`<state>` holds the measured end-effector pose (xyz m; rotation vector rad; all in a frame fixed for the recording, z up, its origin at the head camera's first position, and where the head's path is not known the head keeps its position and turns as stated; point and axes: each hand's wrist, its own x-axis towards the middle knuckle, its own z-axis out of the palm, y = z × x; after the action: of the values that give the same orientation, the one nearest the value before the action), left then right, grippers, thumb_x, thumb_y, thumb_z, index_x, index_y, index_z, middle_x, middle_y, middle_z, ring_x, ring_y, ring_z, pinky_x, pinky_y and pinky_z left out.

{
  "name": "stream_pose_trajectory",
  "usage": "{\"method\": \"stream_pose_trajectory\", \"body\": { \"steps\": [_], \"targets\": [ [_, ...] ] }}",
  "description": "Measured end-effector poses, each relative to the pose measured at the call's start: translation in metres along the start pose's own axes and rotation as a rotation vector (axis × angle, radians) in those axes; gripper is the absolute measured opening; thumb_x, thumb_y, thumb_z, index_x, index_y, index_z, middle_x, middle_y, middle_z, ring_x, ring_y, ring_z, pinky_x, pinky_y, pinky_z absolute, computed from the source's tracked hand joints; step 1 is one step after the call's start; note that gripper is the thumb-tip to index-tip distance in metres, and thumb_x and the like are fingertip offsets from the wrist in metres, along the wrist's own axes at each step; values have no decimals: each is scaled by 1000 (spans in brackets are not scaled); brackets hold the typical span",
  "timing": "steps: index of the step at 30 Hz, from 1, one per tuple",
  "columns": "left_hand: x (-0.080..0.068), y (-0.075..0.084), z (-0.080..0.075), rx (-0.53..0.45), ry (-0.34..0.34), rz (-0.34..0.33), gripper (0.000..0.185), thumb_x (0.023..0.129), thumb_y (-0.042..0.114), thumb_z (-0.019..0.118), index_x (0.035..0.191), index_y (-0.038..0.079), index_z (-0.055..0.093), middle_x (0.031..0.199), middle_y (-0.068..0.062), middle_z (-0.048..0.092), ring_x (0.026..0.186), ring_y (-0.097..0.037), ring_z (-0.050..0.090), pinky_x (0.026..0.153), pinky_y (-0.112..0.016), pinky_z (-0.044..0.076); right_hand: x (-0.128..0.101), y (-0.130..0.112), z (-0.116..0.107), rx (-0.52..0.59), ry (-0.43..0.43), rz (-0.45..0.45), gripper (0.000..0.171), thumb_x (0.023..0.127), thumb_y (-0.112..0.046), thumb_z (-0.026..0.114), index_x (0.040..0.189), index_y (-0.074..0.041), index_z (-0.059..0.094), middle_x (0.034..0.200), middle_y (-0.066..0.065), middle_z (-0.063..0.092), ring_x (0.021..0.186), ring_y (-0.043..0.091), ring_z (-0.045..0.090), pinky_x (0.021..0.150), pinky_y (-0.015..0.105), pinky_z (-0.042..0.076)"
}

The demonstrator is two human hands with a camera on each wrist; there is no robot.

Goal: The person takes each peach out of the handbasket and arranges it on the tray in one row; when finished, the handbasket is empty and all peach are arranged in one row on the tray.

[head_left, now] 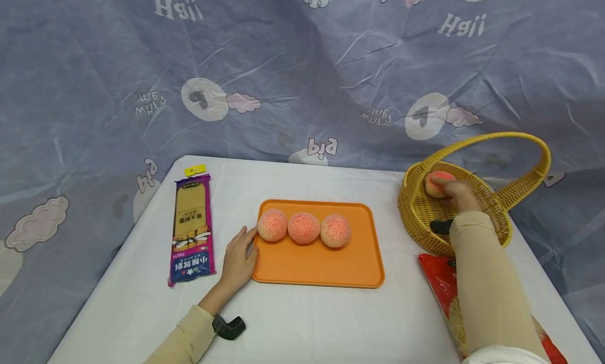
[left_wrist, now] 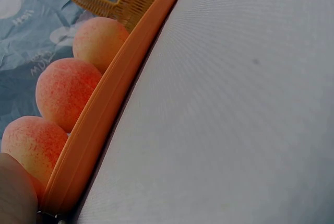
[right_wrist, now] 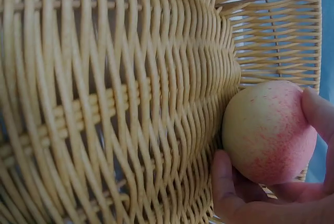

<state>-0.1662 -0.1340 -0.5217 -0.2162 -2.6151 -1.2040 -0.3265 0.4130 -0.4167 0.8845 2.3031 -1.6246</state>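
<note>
Tabletop: three tray (head_left: 331, 269) peaches (head_left: 303, 228), one basket (head_left: 416, 211) peach (head_left: 437, 184).

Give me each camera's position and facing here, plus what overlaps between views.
Head: above the table, looking forward and down at tray, basket, pasta pack; both forearms and hands show.
Left wrist: low beside the tray rim, facing along three peaches; a bit of skin at lower left.
Right wrist: inside the basket; right hand grips a peach.
All views share the basket.
</note>
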Motion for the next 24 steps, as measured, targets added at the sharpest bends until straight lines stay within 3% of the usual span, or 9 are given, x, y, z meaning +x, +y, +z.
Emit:
{"method": "stream_pose_trajectory", "body": {
  "steps": [2, 7, 11, 14, 16, 19, 21, 24],
  "targets": [
    [0, 0, 0, -2, -2, -3, 46, 92, 6, 57, 138, 2, 54, 142, -19, 53, 142, -38, 37, 116, -59, 24, 0, 0, 3, 36, 37, 1, 92, 90, -38, 64, 155, -1, 10, 155, 12, 25, 63, -1, 53, 82, 29, 59],
    [0, 1, -1, 6, 0, 6, 46, 91, 5, 58, 137, 1, 54, 141, -20, 54, 141, -39, 37, 116, -59, 24, -8, -3, 4, 102, 86, 3, 93, 88, -28, 68, 156, -4, 9, 143, 8, 35, 67, 2, 53, 88, 34, 58],
    [0, 1, -1, 8, -2, 5, 46, 91, 5, 58, 137, 1, 54, 141, -20, 54, 141, -40, 37, 116, -59, 25, -20, -8, 2, 109, 99, -40, 92, 88, -28, 68, 157, -6, 11, 145, 8, 34, 78, 5, 50, 84, 30, 59],
    [0, 1, -1, 10, -1, 9, 46, 91, 5, 58, 136, 0, 55, 141, -21, 54, 140, -41, 38, 115, -61, 25, -35, -12, -2, 63, 139, -93, 93, 88, -35, 68, 157, -9, 12, 152, 12, 30, 84, 5, 51, 72, 23, 58],
    [1, 1, -1, 10, 5, 13, 46, 91, 5, 58, 136, 0, 55, 140, -21, 54, 140, -42, 38, 114, -62, 25, -46, -15, -3, 102, 169, -108, 95, 86, -33, 70, 158, -12, 11, 158, 11, 22, 86, 4, 52, 65, 20, 57],
    [1, 1, -1, 21, 12, 20, 46, 90, 4, 58, 135, -1, 55, 139, -20, 56, 139, -41, 39, 114, -61, 26, -65, -21, -1, 245, 224, -105, 95, 83, -26, 75, 157, -20, 14, 161, 7, 19, 94, 5, 52, 57, 18, 54],
    [1, 1, -1, 19, 8, 12, 46, 91, 5, 58, 136, 0, 55, 140, -19, 56, 140, -40, 39, 115, -59, 26, -79, -24, 2, 342, 269, -117, 96, 80, -20, 78, 155, -23, 19, 158, 1, 23, 101, 6, 49, 54, 18, 53],
    [0, 0, 0, 13, -1, 5, 46, 91, 6, 58, 136, 1, 55, 140, -18, 56, 141, -39, 38, 116, -58, 25, -104, -23, 7, 316, 332, -169, 92, 79, -21, 80, 153, -25, 24, 149, -3, 31, 119, 10, 46, 60, 16, 54]
  ]
}}
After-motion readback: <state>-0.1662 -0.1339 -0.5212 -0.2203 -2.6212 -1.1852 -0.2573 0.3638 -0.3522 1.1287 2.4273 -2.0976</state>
